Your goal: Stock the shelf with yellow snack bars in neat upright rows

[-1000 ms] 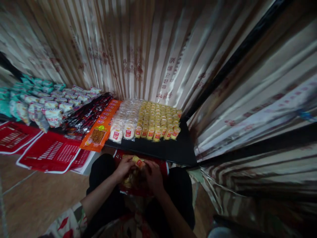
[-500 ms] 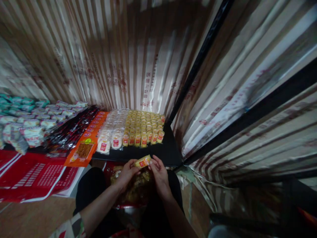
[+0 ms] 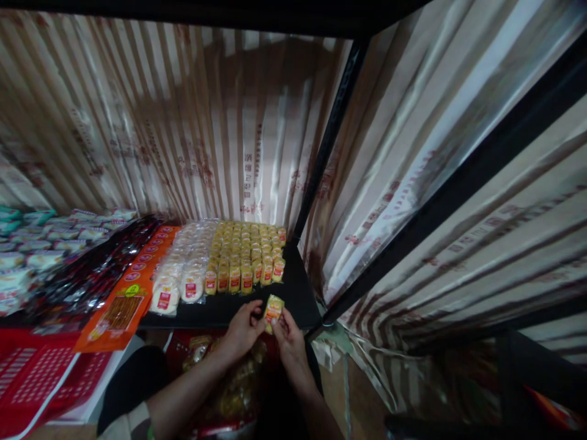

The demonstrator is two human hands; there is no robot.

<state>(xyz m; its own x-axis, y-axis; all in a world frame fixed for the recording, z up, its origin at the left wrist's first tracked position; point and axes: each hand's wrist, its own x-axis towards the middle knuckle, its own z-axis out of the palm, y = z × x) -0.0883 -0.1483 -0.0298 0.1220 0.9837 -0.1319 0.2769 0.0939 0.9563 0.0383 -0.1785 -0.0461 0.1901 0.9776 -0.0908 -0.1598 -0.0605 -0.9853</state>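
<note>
Both hands hold one small yellow snack packet (image 3: 273, 308) with a red label, just above the front edge of a black shelf (image 3: 293, 299). My left hand (image 3: 243, 330) grips its left side and my right hand (image 3: 287, 333) its lower right. Directly behind the packet, rows of the same yellow packets (image 3: 245, 253) stand on the shelf. Below my hands, between my knees, lies a red bag (image 3: 229, 385) with more yellow packets inside.
Left of the yellow rows lie white round packets (image 3: 181, 275), orange packs (image 3: 126, 293), black-and-red packs (image 3: 92, 275) and white-green bags (image 3: 27, 244). Red baskets (image 3: 32, 379) sit at lower left. A black post (image 3: 328, 140) and striped satin curtains (image 3: 435, 153) close in the right side.
My hands lifted the yellow packet out of the red bag and carried it forward and up to the shelf's front edge. The camera tilted up and turned right.
</note>
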